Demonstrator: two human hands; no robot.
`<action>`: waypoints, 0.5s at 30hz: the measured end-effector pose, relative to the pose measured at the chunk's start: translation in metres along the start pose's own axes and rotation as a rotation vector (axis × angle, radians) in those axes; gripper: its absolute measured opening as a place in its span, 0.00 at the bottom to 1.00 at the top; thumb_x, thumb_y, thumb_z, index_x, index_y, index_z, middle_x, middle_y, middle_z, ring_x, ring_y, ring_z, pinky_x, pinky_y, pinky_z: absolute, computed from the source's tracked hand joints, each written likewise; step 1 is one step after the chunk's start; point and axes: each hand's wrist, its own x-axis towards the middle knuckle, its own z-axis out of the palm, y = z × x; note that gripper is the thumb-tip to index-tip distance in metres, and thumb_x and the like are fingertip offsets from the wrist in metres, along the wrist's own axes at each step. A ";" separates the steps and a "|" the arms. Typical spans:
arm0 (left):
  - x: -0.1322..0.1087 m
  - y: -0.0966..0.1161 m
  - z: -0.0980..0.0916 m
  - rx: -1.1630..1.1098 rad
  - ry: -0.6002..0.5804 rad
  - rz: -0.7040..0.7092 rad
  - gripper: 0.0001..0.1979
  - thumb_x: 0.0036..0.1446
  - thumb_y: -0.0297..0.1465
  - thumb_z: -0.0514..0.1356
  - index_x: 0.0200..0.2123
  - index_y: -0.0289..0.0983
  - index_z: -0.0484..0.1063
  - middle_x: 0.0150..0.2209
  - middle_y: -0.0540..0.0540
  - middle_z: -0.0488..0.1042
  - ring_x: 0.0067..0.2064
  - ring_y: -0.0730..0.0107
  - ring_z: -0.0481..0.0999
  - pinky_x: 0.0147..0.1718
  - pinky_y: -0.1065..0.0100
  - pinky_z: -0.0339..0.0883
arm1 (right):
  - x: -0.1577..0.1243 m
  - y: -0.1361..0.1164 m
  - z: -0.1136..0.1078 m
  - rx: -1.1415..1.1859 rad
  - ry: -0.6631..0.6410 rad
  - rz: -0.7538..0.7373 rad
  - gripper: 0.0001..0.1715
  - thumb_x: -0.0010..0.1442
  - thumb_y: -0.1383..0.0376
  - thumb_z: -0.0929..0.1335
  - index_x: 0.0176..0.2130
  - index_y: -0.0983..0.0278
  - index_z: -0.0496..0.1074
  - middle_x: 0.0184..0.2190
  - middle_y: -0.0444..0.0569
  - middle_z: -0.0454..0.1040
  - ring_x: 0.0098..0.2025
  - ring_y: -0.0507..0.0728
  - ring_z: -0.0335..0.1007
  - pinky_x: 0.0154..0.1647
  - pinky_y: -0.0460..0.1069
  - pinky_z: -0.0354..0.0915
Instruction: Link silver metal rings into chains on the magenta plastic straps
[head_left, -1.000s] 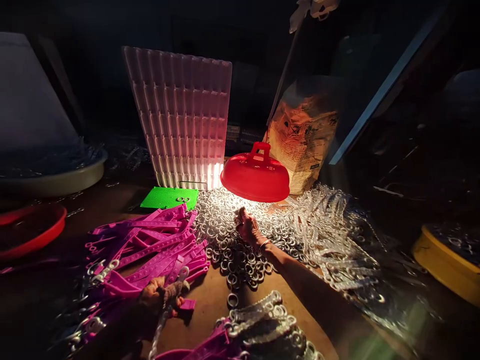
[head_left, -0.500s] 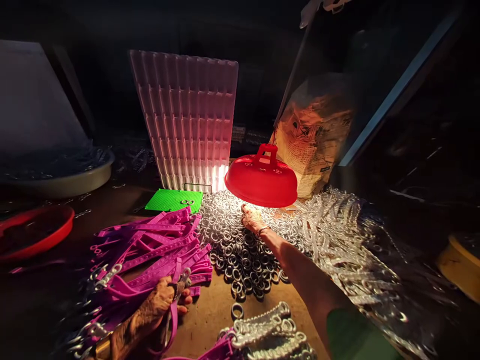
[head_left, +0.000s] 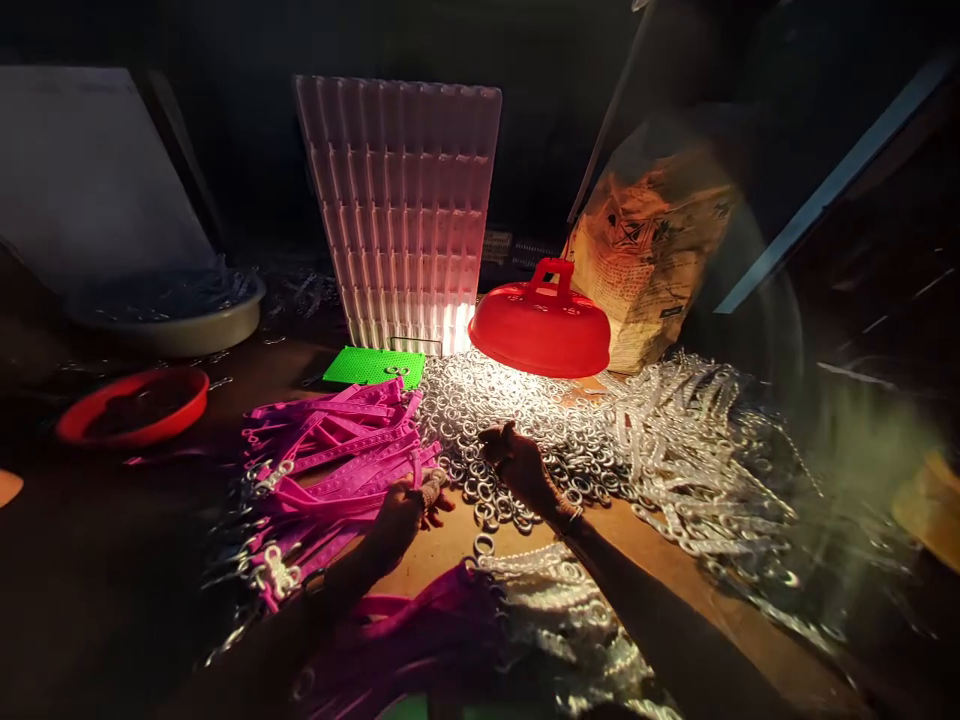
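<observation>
My left hand is closed around a pair of metal pliers, of which only the worn head shows clearly. A purple strap rises beside it from the heap of purple perforated straps. My right hand, in shadow, hovers at the near side of a big pile of metal rings. Its fingers are curled together; whatever they may pinch is too dark to make out. Between my forearms lies a bundle of purple straps joined to silvery braided pieces.
A red lamp shade hangs low over the rings. Behind stand a ribbed translucent panel and a printed sack. A green perforated tray, a red bowl and a pale basin sit leftward; silvery strips heap rightward.
My right hand has drawn back from under the lamp towards me, to the near side of the ring pile. My left hand has risen nearer the rings. The view has shifted.
</observation>
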 end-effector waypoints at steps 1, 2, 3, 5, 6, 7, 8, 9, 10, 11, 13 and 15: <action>-0.002 0.000 0.003 0.013 -0.013 0.007 0.16 0.47 0.42 0.56 0.29 0.32 0.67 0.27 0.42 0.76 0.21 0.77 0.66 0.22 0.73 0.55 | -0.009 -0.005 0.006 0.019 -0.019 0.011 0.30 0.58 0.44 0.59 0.35 0.68 0.71 0.25 0.50 0.71 0.25 0.52 0.67 0.24 0.46 0.63; -0.004 -0.001 0.004 0.020 -0.020 0.021 0.16 0.48 0.41 0.56 0.29 0.32 0.66 0.29 0.41 0.76 0.21 0.77 0.66 0.22 0.73 0.56 | -0.017 -0.011 0.012 0.031 -0.037 0.019 0.29 0.58 0.45 0.60 0.35 0.68 0.71 0.24 0.49 0.71 0.25 0.51 0.66 0.23 0.45 0.62; -0.005 -0.003 0.005 0.022 -0.022 0.036 0.16 0.50 0.41 0.55 0.30 0.32 0.66 0.30 0.41 0.76 0.21 0.78 0.65 0.22 0.73 0.56 | -0.024 -0.015 0.017 0.036 -0.056 0.026 0.27 0.58 0.46 0.61 0.36 0.67 0.71 0.24 0.49 0.71 0.24 0.51 0.65 0.22 0.45 0.61; -0.006 -0.009 0.005 0.007 -0.021 0.067 0.17 0.51 0.42 0.54 0.32 0.33 0.65 0.31 0.41 0.77 0.20 0.79 0.63 0.22 0.73 0.56 | -0.033 -0.023 0.024 0.042 -0.094 0.040 0.23 0.59 0.50 0.61 0.37 0.66 0.71 0.23 0.47 0.70 0.22 0.50 0.63 0.20 0.44 0.60; -0.007 -0.011 0.004 -0.011 -0.025 0.083 0.17 0.52 0.43 0.54 0.34 0.33 0.64 0.31 0.41 0.77 0.20 0.79 0.62 0.22 0.73 0.55 | -0.035 -0.025 0.027 0.045 -0.110 0.045 0.21 0.58 0.52 0.62 0.38 0.66 0.70 0.23 0.46 0.69 0.21 0.49 0.62 0.19 0.44 0.60; -0.006 -0.014 0.004 -0.030 -0.031 0.097 0.18 0.52 0.44 0.54 0.34 0.33 0.64 0.30 0.41 0.76 0.20 0.79 0.61 0.21 0.73 0.54 | -0.037 -0.027 0.029 0.046 -0.125 0.044 0.18 0.58 0.54 0.63 0.38 0.66 0.70 0.23 0.45 0.69 0.20 0.49 0.62 0.19 0.44 0.59; -0.006 -0.015 0.004 -0.050 -0.042 0.107 0.19 0.51 0.45 0.55 0.34 0.33 0.64 0.29 0.42 0.76 0.19 0.80 0.61 0.20 0.73 0.53 | -0.038 -0.028 0.031 0.039 -0.136 0.032 0.17 0.57 0.55 0.64 0.38 0.65 0.70 0.23 0.45 0.69 0.20 0.49 0.61 0.19 0.44 0.59; -0.005 -0.016 0.004 -0.070 -0.051 0.108 0.20 0.50 0.46 0.56 0.34 0.33 0.64 0.28 0.42 0.76 0.19 0.80 0.60 0.20 0.73 0.52 | -0.038 -0.029 0.032 0.019 -0.140 0.009 0.15 0.56 0.56 0.64 0.37 0.65 0.70 0.23 0.44 0.69 0.21 0.49 0.62 0.20 0.44 0.60; -0.004 -0.017 0.004 -0.085 -0.060 0.101 0.21 0.49 0.47 0.57 0.33 0.33 0.65 0.27 0.42 0.75 0.18 0.80 0.59 0.19 0.73 0.51 | -0.038 -0.030 0.033 -0.010 -0.139 -0.020 0.14 0.56 0.57 0.65 0.37 0.65 0.70 0.23 0.45 0.69 0.21 0.49 0.62 0.21 0.44 0.60; -0.002 -0.017 0.005 -0.095 -0.059 0.086 0.22 0.48 0.48 0.57 0.31 0.33 0.65 0.26 0.43 0.75 0.18 0.81 0.58 0.18 0.73 0.49 | -0.038 -0.030 0.034 -0.043 -0.131 -0.049 0.14 0.56 0.58 0.65 0.36 0.65 0.70 0.24 0.45 0.69 0.23 0.50 0.63 0.22 0.44 0.61; 0.001 -0.016 0.006 -0.095 -0.023 0.040 0.22 0.47 0.48 0.58 0.29 0.33 0.67 0.25 0.43 0.74 0.17 0.81 0.57 0.18 0.73 0.47 | -0.038 -0.029 0.036 -0.093 -0.109 -0.086 0.15 0.58 0.57 0.63 0.36 0.65 0.70 0.24 0.46 0.70 0.25 0.50 0.65 0.25 0.45 0.62; 0.006 -0.016 0.006 -0.076 0.036 -0.004 0.20 0.47 0.46 0.59 0.29 0.33 0.68 0.25 0.43 0.74 0.17 0.80 0.58 0.18 0.73 0.47 | -0.038 -0.027 0.037 -0.105 -0.092 -0.092 0.17 0.60 0.56 0.61 0.37 0.65 0.70 0.25 0.47 0.70 0.25 0.50 0.66 0.26 0.45 0.62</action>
